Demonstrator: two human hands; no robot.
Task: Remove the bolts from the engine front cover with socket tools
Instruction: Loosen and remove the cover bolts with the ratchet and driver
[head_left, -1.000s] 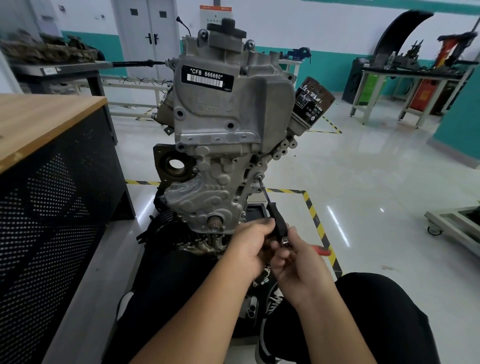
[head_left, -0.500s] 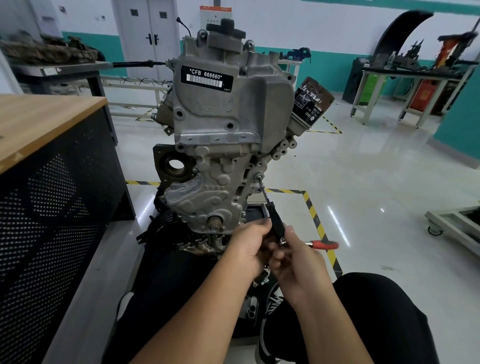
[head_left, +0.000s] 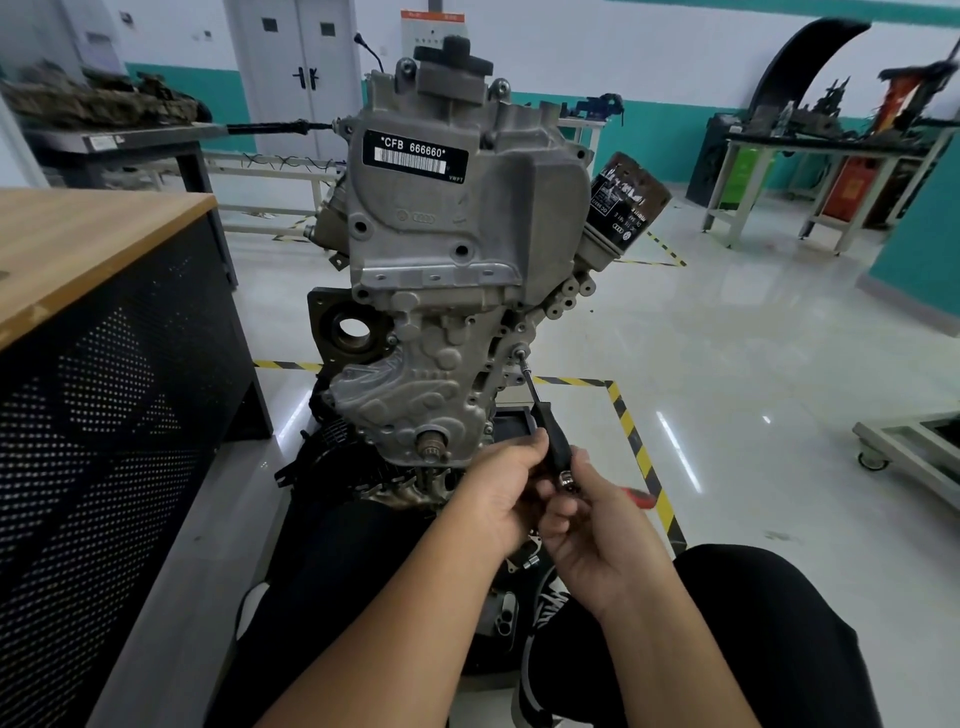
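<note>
**Both hands on the driver at the cover's right edge**

The left hand (head_left: 501, 486) and right hand (head_left: 597, 525) curl around the black-handled socket driver (head_left: 551, 434), its tip on a bolt (head_left: 520, 353) of the grey cast-aluminium engine front cover (head_left: 415, 384). A wood-topped black mesh bench (head_left: 93, 312) stands left; a black oil filter (head_left: 626, 208) juts right.

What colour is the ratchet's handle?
Red: the ratchet handle pokes out past the right hand, head view.

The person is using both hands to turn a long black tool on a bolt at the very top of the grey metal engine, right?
Not quite. The head view shows both hands, left hand and right hand, on the long black tool, but its tip meets a bolt low on the right edge of the grey metal engine, not the top.
</note>
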